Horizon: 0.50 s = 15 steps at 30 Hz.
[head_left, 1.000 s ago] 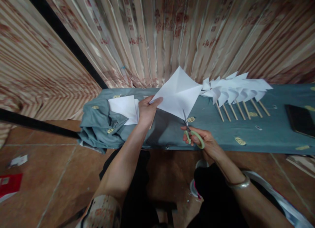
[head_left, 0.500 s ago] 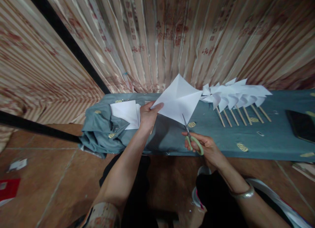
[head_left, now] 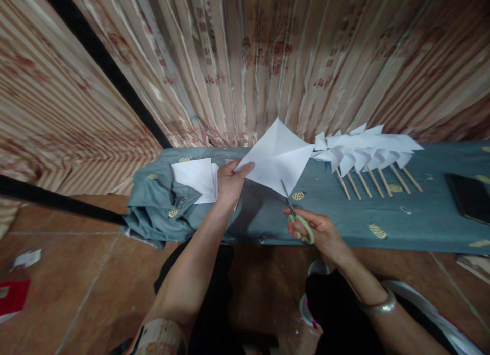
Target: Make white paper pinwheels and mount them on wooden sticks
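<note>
My left hand (head_left: 232, 181) pinches the left corner of a square sheet of white paper (head_left: 273, 153), held up like a diamond with crease lines crossing at its middle. In my right hand (head_left: 314, 227) is a pair of scissors (head_left: 302, 228) with light green handles, my fingers through the loops. Its blades point up and overlap the paper near the bottom corner; whether they are apart there I cannot clearly make out. Left of my left hand lies a stack of white paper squares (head_left: 199, 179), partly under a fold of cloth.
Several white paper pinwheels (head_left: 367, 150) on wooden sticks lie overlapped in a row to the right. Farther right is a dark phone-like slab (head_left: 469, 196). A grey-green cloth (head_left: 344, 227) covers the narrow bench. Behind it hangs a striped curtain (head_left: 268, 64); a dark pole (head_left: 107, 69) slants at left.
The scissors and my right hand have shifted slightly to the left along the paper's lower corner. My left hand keeps its hold on the paper.
</note>
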Tool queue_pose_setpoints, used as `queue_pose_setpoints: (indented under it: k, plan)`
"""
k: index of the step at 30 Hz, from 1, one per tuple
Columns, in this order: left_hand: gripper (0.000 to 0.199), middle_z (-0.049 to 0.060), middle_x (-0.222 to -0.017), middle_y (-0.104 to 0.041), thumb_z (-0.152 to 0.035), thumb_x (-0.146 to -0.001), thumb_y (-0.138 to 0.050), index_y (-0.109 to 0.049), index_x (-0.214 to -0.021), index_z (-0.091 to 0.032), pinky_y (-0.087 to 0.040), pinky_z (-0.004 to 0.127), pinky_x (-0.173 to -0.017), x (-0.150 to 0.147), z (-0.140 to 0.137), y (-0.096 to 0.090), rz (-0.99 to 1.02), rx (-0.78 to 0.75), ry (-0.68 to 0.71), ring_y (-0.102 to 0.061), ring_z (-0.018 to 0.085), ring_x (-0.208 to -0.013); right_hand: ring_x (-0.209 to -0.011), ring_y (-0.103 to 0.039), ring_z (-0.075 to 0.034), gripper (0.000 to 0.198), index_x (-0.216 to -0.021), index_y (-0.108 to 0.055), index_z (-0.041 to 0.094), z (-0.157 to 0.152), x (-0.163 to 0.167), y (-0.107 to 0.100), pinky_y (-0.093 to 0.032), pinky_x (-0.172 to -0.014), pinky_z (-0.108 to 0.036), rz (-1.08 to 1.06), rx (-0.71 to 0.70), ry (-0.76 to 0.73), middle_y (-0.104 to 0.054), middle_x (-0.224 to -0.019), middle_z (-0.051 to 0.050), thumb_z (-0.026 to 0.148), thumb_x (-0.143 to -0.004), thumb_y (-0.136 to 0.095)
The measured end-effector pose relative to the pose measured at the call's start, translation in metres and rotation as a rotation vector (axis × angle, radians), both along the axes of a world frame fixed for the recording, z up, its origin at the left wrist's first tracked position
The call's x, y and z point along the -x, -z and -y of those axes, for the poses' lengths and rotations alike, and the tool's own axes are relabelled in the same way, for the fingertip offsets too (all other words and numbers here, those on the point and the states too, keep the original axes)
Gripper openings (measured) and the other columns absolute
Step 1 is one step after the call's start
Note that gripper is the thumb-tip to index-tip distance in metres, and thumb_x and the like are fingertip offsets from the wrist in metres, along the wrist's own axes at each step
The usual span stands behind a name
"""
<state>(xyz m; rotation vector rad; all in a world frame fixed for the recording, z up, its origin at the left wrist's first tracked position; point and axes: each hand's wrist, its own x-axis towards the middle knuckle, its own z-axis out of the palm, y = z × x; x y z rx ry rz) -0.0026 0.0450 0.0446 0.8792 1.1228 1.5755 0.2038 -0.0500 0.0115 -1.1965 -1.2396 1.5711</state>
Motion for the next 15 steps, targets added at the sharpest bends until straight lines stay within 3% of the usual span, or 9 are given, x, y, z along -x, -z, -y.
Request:
queue_pose_setpoints:
  k: [7, 15]
  plan:
    - [0.026, 0.0, -0.068, -0.072, -0.033, -0.059, -0.082, -0.078, -0.079, -0.017, -0.05, 0.027, -0.064, -0.0015, 0.0002, 0.0086, -0.051, 0.002, 0.067, -0.063, 0.014, -0.061, -0.058, -0.059, -0.013, 0.057, -0.106, -0.075, 0.02, -0.0005, -0.0017, 0.0015, -0.048, -0.052, -0.025, 0.008, -0.023, 0.018, -0.07, -0.071, -0.004, 0.061, -0.066, -0.079]
    - [0.028, 0.0, -0.066, -0.072, -0.033, -0.058, -0.082, -0.078, -0.08, -0.017, -0.05, 0.027, -0.062, -0.0015, 0.0001, 0.0097, -0.046, 0.021, 0.054, -0.063, 0.015, -0.059, -0.059, -0.057, -0.013, 0.055, -0.105, -0.075, 0.02, -0.0004, 0.0003, 0.002, -0.049, -0.054, -0.026, 0.0, -0.016, 0.018, -0.067, -0.069, -0.003, 0.059, -0.066, -0.079]
